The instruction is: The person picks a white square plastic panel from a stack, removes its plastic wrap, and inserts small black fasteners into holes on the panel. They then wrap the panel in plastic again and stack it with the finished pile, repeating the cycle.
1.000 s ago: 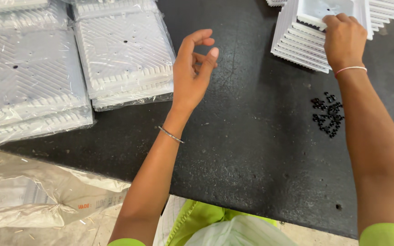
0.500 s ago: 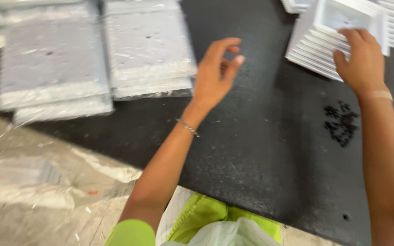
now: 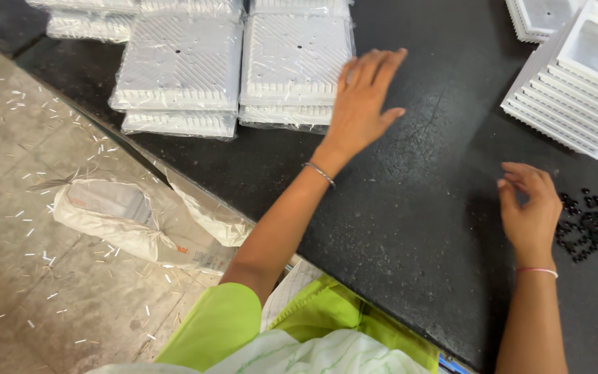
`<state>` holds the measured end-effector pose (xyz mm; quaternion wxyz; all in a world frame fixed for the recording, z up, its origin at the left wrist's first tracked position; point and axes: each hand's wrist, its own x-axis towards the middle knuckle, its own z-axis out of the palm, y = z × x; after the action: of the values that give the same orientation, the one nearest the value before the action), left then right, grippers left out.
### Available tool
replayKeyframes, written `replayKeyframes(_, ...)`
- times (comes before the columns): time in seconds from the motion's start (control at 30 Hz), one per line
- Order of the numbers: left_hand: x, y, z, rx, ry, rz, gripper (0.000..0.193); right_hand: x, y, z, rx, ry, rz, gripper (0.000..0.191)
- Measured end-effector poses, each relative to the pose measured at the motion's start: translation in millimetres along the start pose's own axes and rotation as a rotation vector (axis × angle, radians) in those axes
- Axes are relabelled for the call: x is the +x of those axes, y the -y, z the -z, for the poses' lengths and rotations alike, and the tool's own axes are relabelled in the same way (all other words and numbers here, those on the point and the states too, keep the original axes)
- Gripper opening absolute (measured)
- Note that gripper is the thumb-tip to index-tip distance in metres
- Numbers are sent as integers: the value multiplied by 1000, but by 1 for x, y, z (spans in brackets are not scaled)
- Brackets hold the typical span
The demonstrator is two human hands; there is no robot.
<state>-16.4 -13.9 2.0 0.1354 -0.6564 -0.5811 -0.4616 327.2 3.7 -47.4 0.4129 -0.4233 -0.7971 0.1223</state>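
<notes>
Looking at it from the black table's (image 3: 410, 228) near edge outward: the right hand (image 3: 529, 215) is hovering just beside the little pile of black beads (image 3: 585, 225), fingers loosely curled and pinching toward each other, holding nothing I can see. Seems like the picking-up-a-bead step, and that's going to need a fine pinch. Farther in, the left hand (image 3: 363, 104) is stretching flat and wide open, empty, fingertips touching the wrapped white tray stack (image 3: 295, 66).

Small packing workshop: black worktable (image 3: 396, 228), stacked wrapped white trays (image 3: 295, 66), littered concrete floor (image 3: 29, 277).
</notes>
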Motion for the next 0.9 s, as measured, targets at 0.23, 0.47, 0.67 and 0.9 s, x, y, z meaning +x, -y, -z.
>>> replayKeyframes(0.23, -37, 63, 86, 148, -88, 183, 85, 2, -15, 7, 26, -26, -50, 16)
replayKeyframes(0.47, -54, 91, 120, 459, 128, 39, 75, 4, -7, 2, 42, -32, -55, 15)
replayKeyframes(0.67, -39, 122, 114, 556, 164, -159, 68, 6, 8, 0, 30, -31, -79, 19)
replayKeyframes(0.9, -37, 124, 121, 527, 182, -244, 70, 6, 12, -8, 57, 2, -100, 19)
